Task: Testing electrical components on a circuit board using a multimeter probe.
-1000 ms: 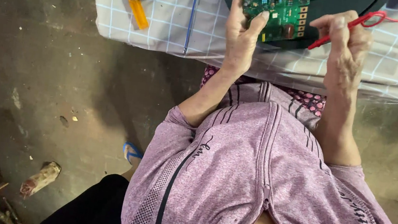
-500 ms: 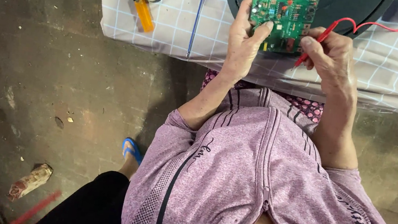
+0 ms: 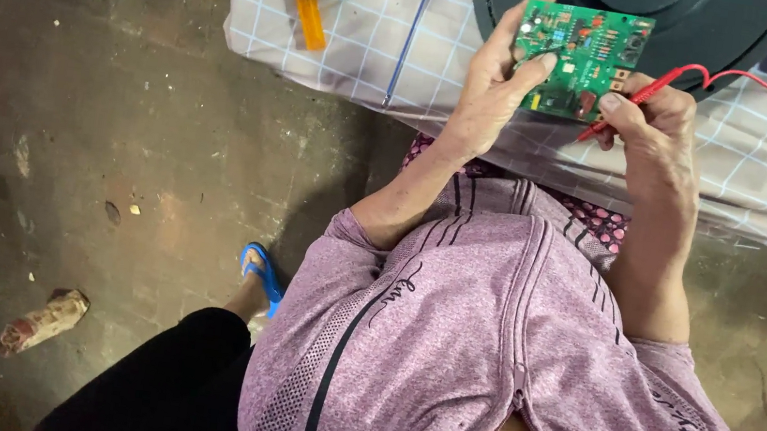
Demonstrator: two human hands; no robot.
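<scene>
1. The left hand [image 3: 495, 83] gripped the green circuit board [image 3: 583, 63] by its left edge, thumb pressed on the component face, fingers behind it. The board was held tilted above the checked cloth [image 3: 366, 38], in front of the round black appliance base [image 3: 699, 30].
2. The right hand [image 3: 653, 122] pinched the red test probe [image 3: 623, 108] like a pen, its tip at the board's lower right edge (the exact contact point was too small to tell).
3. Doing this well probably called for a steady board, a light touch on one joint only, and the red lead [image 3: 760, 84] kept slack.
4. A blue-handled screwdriver [image 3: 417, 25] and an orange-handled tool [image 3: 311, 14] lay apart on the cloth.
</scene>
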